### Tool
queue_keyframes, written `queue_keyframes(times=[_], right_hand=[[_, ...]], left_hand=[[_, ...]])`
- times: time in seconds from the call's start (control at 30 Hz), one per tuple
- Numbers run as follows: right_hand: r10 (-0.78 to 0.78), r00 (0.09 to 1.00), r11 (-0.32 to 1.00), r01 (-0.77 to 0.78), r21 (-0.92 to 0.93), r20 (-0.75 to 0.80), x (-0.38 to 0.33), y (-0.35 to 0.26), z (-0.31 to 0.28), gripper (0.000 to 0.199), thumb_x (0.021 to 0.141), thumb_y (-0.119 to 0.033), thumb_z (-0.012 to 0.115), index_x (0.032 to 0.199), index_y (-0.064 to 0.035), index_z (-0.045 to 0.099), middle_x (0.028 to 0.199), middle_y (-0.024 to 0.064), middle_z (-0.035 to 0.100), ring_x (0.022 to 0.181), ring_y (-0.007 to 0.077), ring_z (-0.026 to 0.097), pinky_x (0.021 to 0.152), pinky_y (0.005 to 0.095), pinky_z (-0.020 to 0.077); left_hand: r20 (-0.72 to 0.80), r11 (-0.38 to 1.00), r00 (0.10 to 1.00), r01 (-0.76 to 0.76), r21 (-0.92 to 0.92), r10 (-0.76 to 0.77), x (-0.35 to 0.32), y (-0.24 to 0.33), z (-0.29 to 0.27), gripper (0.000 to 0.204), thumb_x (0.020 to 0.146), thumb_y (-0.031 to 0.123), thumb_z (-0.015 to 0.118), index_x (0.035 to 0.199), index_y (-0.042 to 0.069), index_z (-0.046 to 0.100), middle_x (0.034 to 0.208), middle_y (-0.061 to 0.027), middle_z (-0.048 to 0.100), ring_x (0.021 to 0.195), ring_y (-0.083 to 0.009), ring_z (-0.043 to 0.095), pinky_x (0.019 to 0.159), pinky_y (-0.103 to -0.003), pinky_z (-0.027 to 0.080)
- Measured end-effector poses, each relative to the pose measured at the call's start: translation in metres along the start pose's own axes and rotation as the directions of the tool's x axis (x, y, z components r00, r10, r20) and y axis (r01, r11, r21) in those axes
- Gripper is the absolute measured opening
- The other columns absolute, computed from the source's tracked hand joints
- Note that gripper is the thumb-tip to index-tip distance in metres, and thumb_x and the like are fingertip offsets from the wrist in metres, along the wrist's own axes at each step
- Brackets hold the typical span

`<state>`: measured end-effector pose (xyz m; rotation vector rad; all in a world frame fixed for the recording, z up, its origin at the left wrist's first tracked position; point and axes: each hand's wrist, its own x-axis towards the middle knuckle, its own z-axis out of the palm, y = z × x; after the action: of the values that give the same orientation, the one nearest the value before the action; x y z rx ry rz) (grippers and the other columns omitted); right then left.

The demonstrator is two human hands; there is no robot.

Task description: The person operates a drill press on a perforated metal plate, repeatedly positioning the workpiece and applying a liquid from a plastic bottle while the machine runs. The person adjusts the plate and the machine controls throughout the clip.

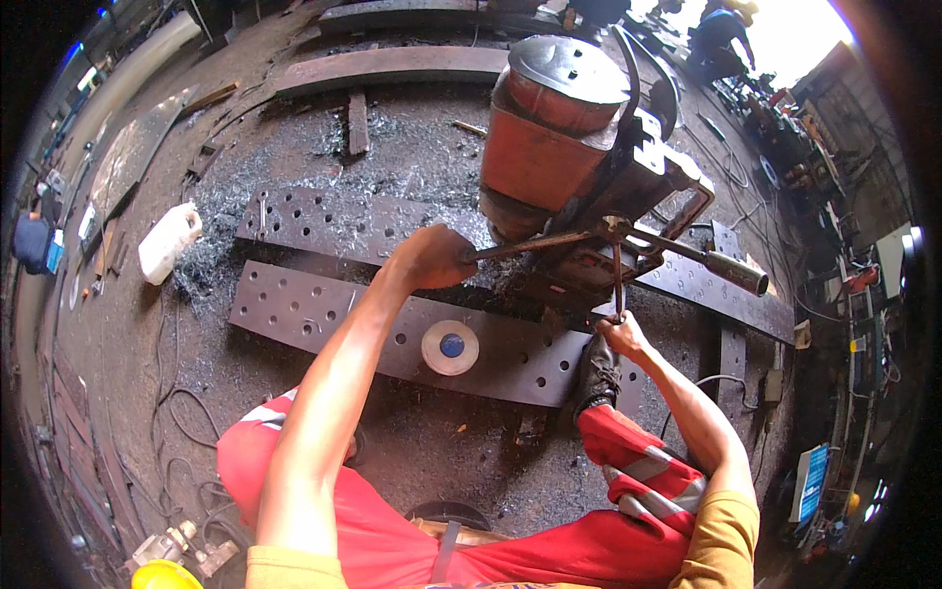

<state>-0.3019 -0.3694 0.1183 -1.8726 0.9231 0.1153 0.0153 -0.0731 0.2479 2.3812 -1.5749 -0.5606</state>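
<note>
Both hands clamp drill handles: left hand and right hand, above the plate edge.

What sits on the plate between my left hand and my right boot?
A grinding disc with a blue centre lies flat on the drilled steel plate, between left hand and boot, in the head view.

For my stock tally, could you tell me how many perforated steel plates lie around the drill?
3: the far plate beyond the left hand, the near plate carrying a grinding disc, and the right plate past the drill. More may be hidden beneath it.
</note>
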Motion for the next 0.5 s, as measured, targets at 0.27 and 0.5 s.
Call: queue_keyframes(times=[0.27, 0.5], right_hand=[[-0.075, 0.997, 0.995, 0.076, 0.064, -0.017, 0.001, 0.009, 0.000, 0.036, 0.086, -0.019, 0.058, 0.054, -0.0111, 0.043, 0.050, -0.0050, 0.037, 0.044, 0.0080, 0.035, 0.043, 0.0318, 0.0275], [0.050, 0.997, 0.995, -0.055, -0.087, -0.062, -0.004, -0.001, 0.000, 0.023, 0.091, -0.021, 0.066, 0.084, -0.0050, 0.051, 0.066, -0.0013, 0.051, 0.058, 0.0093, 0.046, 0.054, 0.0308, 0.0415]], left_hand=[[-0.018, 0.999, 0.999, -0.034, -0.020, 0.034, 0.004, -0.005, 0.005, 0.030, 0.082, 0.032, 0.058, 0.093, 0.009, 0.075, 0.088, -0.0212, 0.069, 0.087, -0.0424, 0.067, 0.078, -0.049, 0.055], [-0.081, 0.996, 0.995, -0.065, -0.067, 0.059, 0.002, -0.012, 0.013, 0.032, 0.085, 0.036, 0.058, 0.088, 0.008, 0.073, 0.083, -0.0231, 0.068, 0.082, -0.0439, 0.066, 0.073, -0.050, 0.053]])
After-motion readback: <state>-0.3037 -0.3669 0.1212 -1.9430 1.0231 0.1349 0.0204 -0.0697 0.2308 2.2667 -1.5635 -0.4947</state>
